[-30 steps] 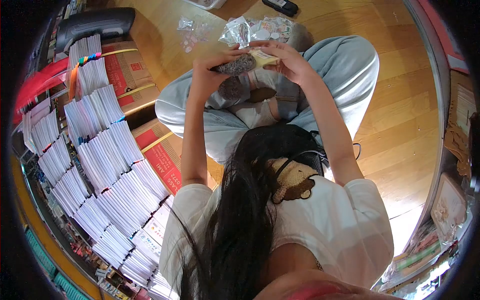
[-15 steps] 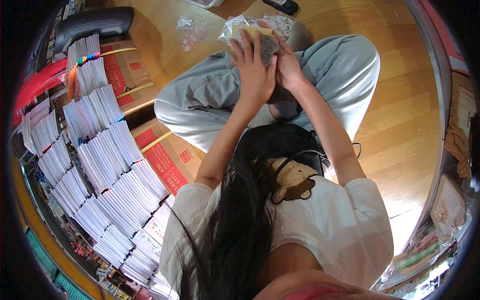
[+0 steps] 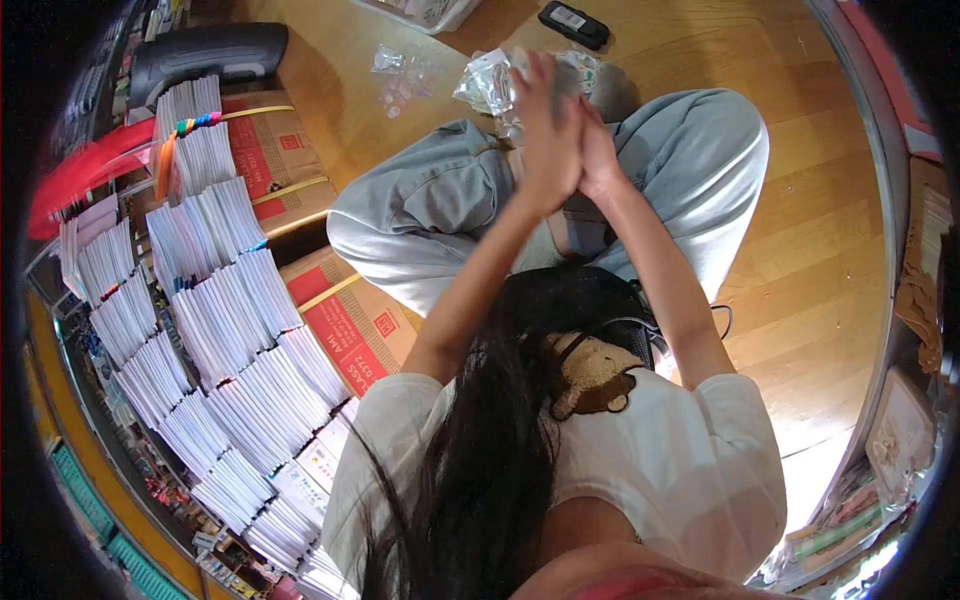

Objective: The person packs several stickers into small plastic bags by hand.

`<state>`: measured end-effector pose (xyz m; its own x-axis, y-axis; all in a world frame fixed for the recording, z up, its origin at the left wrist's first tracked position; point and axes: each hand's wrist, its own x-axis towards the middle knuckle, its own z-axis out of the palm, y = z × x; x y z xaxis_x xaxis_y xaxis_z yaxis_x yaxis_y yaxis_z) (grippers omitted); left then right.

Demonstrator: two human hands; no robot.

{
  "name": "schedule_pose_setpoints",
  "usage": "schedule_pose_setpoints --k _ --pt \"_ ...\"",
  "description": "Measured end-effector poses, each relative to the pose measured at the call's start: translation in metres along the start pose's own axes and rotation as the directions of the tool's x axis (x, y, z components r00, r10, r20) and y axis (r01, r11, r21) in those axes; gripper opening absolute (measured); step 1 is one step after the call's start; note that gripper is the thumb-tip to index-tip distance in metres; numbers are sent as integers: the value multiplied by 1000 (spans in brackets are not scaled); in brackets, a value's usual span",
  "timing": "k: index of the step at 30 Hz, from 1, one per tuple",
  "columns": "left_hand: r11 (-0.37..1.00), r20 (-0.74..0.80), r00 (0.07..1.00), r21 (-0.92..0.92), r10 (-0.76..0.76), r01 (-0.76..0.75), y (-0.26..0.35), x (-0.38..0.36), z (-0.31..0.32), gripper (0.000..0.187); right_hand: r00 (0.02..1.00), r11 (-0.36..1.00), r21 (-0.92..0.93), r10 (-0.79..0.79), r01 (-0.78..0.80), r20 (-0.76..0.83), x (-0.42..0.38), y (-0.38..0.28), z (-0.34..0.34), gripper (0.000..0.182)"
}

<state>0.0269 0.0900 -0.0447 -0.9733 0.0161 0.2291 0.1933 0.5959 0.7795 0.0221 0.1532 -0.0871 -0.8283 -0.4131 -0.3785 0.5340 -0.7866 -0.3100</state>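
Note:
My left hand (image 3: 548, 150) is stretched out with its fingers straight and blurred by motion, its palm side against a small grey, fuzzy-looking piece (image 3: 564, 88). From the other side my right hand (image 3: 598, 155) holds that piece, its fingers partly hidden behind the left hand. Just beyond my hands, clear plastic packets (image 3: 488, 82) lie on the floor by my foot. Small loose clear bags with pale round bits (image 3: 405, 82) are scattered to the left of them.
I sit cross-legged on a wooden floor (image 3: 800, 260). Stacked booklets (image 3: 235, 310) and red-and-brown cartons (image 3: 350, 325) stand at left. A white bin (image 3: 440, 22) and a black object with a white label (image 3: 573, 22) are ahead. Shelved goods (image 3: 900, 430) line the right.
My left hand has swung right and turned more edge-on over the grey piece. The yellowish card that showed at my fingertips is no longer visible. The whole view has shifted slightly.

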Motion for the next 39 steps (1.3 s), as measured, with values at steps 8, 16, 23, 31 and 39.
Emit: schedule_pose_setpoints --k 8,16,23,31,39 --pt "991 -72 993 85 -97 103 -18 43 -18 48 994 994 18 -108 107 14 -14 4 25 32" --pt "970 -117 975 -178 -190 168 -11 1 -6 46 996 995 -63 -80 76 -48 -7 7 8 40" --pt "980 -88 994 179 -67 82 -18 23 -16 46 997 996 -59 -63 60 -46 -5 16 3 33" --pt "721 283 767 -268 -576 639 -37 32 -37 46 990 990 -31 -136 135 -28 -10 14 10 31" --pt "909 -40 999 418 33 -13 -9 2 -2 48 998 990 139 39 -33 -40 -2 16 -7 32"
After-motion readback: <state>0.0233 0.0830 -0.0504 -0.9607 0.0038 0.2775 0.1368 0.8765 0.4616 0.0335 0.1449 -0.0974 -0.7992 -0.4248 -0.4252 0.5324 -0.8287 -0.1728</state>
